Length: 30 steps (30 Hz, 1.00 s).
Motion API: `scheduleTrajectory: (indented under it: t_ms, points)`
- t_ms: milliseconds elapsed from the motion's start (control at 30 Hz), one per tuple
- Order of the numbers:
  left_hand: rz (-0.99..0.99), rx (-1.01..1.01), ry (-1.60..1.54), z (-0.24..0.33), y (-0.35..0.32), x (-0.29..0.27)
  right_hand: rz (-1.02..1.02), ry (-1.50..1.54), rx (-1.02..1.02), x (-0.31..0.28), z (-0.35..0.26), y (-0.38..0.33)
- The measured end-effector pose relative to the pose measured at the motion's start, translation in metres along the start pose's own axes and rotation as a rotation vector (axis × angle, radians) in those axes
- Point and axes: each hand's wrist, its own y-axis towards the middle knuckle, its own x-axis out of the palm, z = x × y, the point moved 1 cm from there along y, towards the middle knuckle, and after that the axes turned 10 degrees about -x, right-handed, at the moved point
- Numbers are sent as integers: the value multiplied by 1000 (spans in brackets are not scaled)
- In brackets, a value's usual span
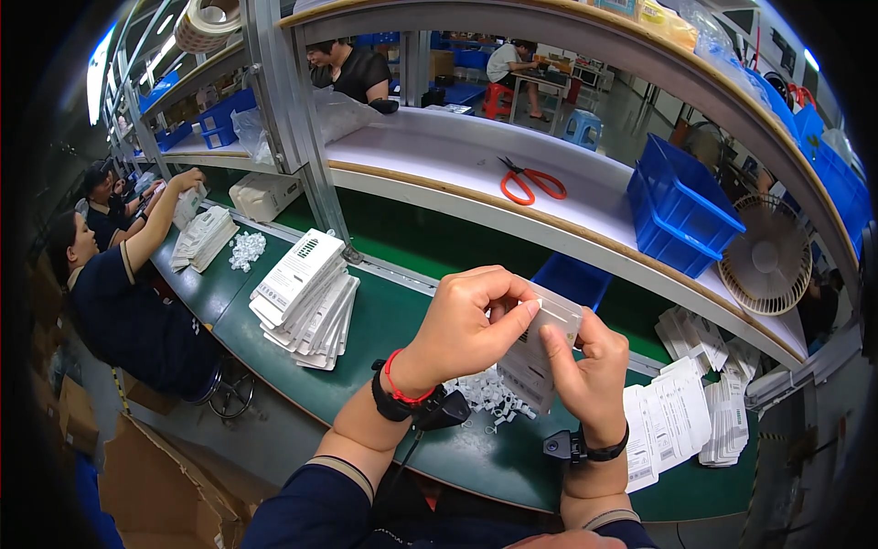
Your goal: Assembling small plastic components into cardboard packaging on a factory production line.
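In front of me my right hand grips a flat white carton, thumb across its face near the top. My left hand is closed in a pinch at the carton's upper edge. A speck of white shows at its fingertips, too small to make out. Below the carton lies a heap of small white plastic pieces on the green table. To the left stands a tall, uneven stack of printed white cartons. At the right, flat white cartons lie fanned out, with more bundled beside them.
A shelf spans the table's far side, carrying red-handled scissors, stacked blue bins and a fan. Farther left a co-worker handles similar cartons beside another heap of white pieces. An open cardboard box stands at lower left.
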Motion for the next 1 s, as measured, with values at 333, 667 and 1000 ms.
scheduleTrajectory:
  t_ms: [333, 667, 1000]
  points:
    - [5, 11, 50, -1, 7, -1, -1, -23, -86, 5, -1, 5]
    - [301, 467, 385, 2, -3, 20, 26, -167, -109, 8, -9, -6]
    - [77, 318, -10, 5, -5, 8, -300, 361, 182, -37, -19, -8]
